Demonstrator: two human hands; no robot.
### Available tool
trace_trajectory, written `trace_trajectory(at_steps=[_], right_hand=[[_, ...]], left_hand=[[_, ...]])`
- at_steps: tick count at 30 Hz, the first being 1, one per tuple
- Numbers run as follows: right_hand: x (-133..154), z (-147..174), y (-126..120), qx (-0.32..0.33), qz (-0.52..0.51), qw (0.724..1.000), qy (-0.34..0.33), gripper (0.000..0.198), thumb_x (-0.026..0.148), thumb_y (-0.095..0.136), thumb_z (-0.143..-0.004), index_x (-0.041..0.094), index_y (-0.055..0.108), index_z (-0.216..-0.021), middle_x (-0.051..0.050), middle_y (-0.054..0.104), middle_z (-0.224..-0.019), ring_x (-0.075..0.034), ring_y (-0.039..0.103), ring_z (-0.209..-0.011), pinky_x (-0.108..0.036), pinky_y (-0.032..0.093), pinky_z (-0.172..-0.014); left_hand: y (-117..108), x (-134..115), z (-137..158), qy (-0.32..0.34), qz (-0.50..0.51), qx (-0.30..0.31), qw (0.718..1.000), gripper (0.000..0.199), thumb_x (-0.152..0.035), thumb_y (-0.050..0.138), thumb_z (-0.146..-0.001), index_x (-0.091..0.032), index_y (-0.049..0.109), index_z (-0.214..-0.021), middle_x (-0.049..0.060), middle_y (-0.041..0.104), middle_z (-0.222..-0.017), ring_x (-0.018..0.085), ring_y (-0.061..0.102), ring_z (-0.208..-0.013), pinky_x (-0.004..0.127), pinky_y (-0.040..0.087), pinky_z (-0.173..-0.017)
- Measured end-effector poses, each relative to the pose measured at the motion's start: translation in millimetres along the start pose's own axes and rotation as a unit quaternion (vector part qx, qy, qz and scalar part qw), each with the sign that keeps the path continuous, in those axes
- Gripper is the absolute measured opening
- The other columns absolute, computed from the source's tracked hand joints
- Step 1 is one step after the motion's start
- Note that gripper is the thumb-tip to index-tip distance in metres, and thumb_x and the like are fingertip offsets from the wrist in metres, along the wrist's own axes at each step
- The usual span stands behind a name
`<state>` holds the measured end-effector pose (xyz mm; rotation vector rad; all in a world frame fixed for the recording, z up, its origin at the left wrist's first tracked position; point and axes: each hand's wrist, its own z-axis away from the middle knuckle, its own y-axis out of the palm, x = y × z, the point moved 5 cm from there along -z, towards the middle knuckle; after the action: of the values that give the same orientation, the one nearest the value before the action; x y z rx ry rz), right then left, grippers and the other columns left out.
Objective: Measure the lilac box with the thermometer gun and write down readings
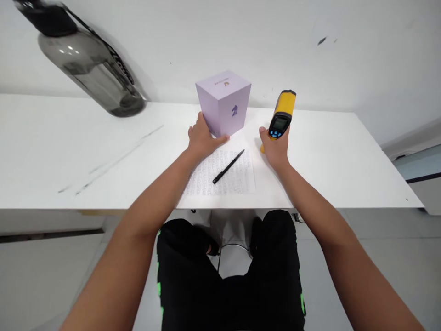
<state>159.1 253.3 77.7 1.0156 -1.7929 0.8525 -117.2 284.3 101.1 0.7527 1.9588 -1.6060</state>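
My left hand (203, 139) is wrapped round the lower front left corner of a lilac box (233, 110), which has a dark horse-head emblem on its side and a small gold mark on top. In my right hand (278, 149) is a yellow and black infrared thermometer (283, 112), gripped by its handle, with its small screen and blue buttons facing me. Between my hands, a sheet of paper (246, 177) covered in dense writing lies flat. A black pen (228, 166) rests slantwise on it.
A large grey see-through bottle (99, 69) with a black cap and strap stands at the back left of the white table (330, 161). Behind the table rises a white wall (165, 41). My legs are under its front edge.
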Motion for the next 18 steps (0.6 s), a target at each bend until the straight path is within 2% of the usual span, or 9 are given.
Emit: trace_trajectory(at_steps=[3,7,11,14,16,18], right_hand=[[5.0,0.1,-5.1,0.004,0.024,1.000,0.015,0.069,0.072,0.085,-0.082,0.033,0.052,-0.128,0.001,0.066,-0.102,-0.026,0.068,-0.097,-0.054,0.059,-0.099],[11.9,-6.6,-15.0,0.018,0.110,0.993,0.037,0.085,0.069,0.089,-0.074,0.034,0.049,-0.141,-0.002,0.072,-0.104,-0.030,0.072,-0.093,-0.060,0.060,-0.098],[13.3,-15.2,-24.6,0.040,0.175,0.983,0.040,0.090,0.072,0.090,-0.071,0.033,0.052,-0.143,-0.007,0.074,-0.119,-0.035,0.073,-0.104,-0.065,0.060,-0.101],[12.6,-14.5,-30.1,0.064,0.194,0.978,0.049,0.105,0.071,0.095,-0.067,0.033,0.049,-0.154,-0.009,0.070,-0.127,-0.035,0.072,-0.108,-0.062,0.062,-0.098],[8.6,-9.3,-34.0,0.097,0.234,0.963,0.093,0.117,0.070,0.096,-0.067,0.032,0.041,-0.163,-0.010,0.067,-0.130,-0.033,0.073,-0.103,-0.058,0.062,-0.092],[6.7,-3.3,-38.9,0.127,0.275,0.946,0.113,0.119,0.072,0.095,-0.069,0.032,0.038,-0.166,-0.012,0.065,-0.136,-0.032,0.072,-0.100,-0.055,0.063,-0.088]], left_hand=[[-2.0,-1.3,3.6,-0.017,-0.002,0.002,1.000,0.099,-0.057,0.092,-0.072,-0.025,0.046,-0.153,0.017,0.072,-0.151,0.046,0.067,-0.146,0.065,0.051,-0.124],[-5.4,-0.7,7.5,-0.042,0.015,-0.003,0.999,0.107,-0.057,0.093,-0.068,-0.027,0.043,-0.159,0.021,0.069,-0.159,0.049,0.065,-0.149,0.064,0.056,-0.120],[-5.4,0.3,9.2,-0.040,0.028,-0.012,0.999,0.110,-0.056,0.094,-0.067,-0.027,0.043,-0.160,0.020,0.070,-0.157,0.049,0.066,-0.147,0.065,0.056,-0.121],[-4.4,2.5,9.1,-0.032,0.033,-0.017,0.999,0.109,-0.054,0.095,-0.068,-0.026,0.043,-0.159,0.020,0.070,-0.156,0.048,0.067,-0.146,0.065,0.055,-0.123],[-1.5,7.3,8.0,-0.028,0.036,-0.015,0.999,0.111,-0.055,0.095,-0.068,-0.026,0.042,-0.160,0.020,0.070,-0.156,0.048,0.067,-0.146,0.067,0.054,-0.126],[2.9,14.5,5.6,-0.013,0.043,-0.018,0.999,0.114,-0.059,0.096,-0.067,-0.027,0.041,-0.161,0.019,0.070,-0.155,0.048,0.067,-0.146,0.069,0.050,-0.129]])
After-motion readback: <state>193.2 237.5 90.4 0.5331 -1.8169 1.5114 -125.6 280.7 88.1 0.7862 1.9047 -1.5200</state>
